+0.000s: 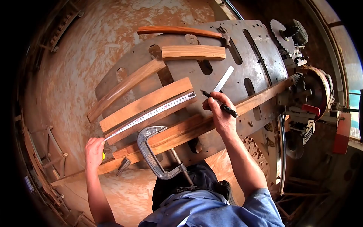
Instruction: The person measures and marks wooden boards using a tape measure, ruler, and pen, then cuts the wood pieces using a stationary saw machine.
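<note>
My left hand (94,151) is closed on the tape measure (151,113), whose yellow case shows partly beside the fingers. The white tape runs up and right along a wood piece (147,104), its hooked end near that piece's right end. My right hand (221,109) is closed round a black pen (228,110), its tip pointing up and left, right of the tape's end. A flat metal strip (224,78) extends beyond the right fingers; whether the hand holds it I cannot tell. Another wood strip (128,137) lies just below the tape.
A C-clamp (149,151) grips wood at the metal table's (181,70) near edge. A long beam (261,96) reaches a saw at the right. Beyond the tape lie a wood block (193,52), a curved piece (126,87) and a hammer (181,31).
</note>
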Available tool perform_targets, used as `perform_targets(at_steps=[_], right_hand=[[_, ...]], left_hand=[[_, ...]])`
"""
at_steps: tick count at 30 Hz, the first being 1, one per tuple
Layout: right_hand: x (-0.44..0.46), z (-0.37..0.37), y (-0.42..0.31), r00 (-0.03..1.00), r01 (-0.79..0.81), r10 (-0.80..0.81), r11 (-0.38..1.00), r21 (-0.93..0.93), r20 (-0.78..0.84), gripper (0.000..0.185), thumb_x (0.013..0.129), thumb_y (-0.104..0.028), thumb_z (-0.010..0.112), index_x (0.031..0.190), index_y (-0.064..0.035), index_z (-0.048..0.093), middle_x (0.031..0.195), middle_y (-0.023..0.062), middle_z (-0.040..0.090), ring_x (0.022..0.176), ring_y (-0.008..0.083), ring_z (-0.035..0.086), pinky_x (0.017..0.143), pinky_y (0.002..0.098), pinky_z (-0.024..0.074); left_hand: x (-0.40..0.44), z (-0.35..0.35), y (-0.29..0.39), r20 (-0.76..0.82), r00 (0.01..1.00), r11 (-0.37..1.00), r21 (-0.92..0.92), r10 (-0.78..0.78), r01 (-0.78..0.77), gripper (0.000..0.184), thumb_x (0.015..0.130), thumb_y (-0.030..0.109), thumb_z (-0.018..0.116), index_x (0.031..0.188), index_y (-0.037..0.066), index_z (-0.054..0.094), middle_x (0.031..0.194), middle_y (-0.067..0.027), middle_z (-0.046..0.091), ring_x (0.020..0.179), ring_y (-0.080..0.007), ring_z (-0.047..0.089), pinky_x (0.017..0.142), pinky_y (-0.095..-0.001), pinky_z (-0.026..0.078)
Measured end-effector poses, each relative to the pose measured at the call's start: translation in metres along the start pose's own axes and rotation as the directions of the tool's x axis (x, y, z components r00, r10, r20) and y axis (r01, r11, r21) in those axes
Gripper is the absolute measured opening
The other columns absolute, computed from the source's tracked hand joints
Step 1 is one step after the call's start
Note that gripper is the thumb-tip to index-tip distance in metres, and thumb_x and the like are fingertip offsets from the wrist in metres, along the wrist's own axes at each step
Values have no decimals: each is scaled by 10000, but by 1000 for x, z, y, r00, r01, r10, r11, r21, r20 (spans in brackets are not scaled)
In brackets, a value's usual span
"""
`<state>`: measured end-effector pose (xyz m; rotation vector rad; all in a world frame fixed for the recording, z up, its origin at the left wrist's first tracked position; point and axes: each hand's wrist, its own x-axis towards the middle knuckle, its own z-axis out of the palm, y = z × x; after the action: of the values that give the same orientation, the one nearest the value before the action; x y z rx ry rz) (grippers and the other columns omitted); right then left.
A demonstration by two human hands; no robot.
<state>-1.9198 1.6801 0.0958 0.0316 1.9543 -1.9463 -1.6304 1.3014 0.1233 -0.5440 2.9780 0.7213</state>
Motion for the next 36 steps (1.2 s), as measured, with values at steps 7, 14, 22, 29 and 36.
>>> perform_targets(at_steps=[7, 14, 22, 29, 36], right_hand=[[-9, -1, 1, 999, 41, -47, 971, -235, -21, 257, 943, -161, 737, 1126, 4, 665, 863, 33, 674, 804, 75, 596, 735, 252, 509], [-13, -1, -5, 959, 281, -262, 827, -486, 109, 222, 888, -137, 767, 1068, -22, 705, 931, 133, 703, 837, 242, 696, 758, 336, 549], [-9, -1, 1, 971, 236, -220, 844, -483, 90, 221, 861, -126, 776, 1043, -22, 705, 923, 133, 685, 824, 262, 690, 738, 354, 550], [-6, -1, 2, 939, 342, -313, 798, -495, 144, 226, 878, -109, 763, 1076, -17, 708, 934, 140, 702, 818, 249, 690, 736, 336, 550], [8, -2, 3, 988, 157, -151, 949, -275, 43, 283, 924, -92, 740, 1184, -1, 675, 968, 105, 732, 891, 132, 668, 802, 287, 540]], left_hand=[[-3, 8, -4, -63, 997, 999, 23, 43, -41, 89, 916, 12, 652, 991, -18, 689, 816, -146, 603, 781, -315, 589, 691, -396, 472], [-5, 11, -4, -86, 994, 997, 44, 72, -68, 109, 908, -1, 654, 1008, -24, 690, 819, -151, 599, 784, -319, 579, 694, -397, 471], [-8, 13, -3, -114, 989, 995, 46, 91, -86, 174, 857, -43, 669, 1025, -11, 695, 817, -148, 587, 782, -328, 564, 689, -412, 474], [-7, 13, -2, -119, 989, 995, 50, 93, -88, 158, 860, -37, 673, 1015, -13, 696, 811, -147, 585, 780, -326, 565, 684, -411, 474], [-1, -2, -1, -46, 999, 997, -72, 23, -26, 75, 869, 9, 685, 938, -20, 696, 746, -149, 594, 717, -318, 582, 642, -390, 465]])
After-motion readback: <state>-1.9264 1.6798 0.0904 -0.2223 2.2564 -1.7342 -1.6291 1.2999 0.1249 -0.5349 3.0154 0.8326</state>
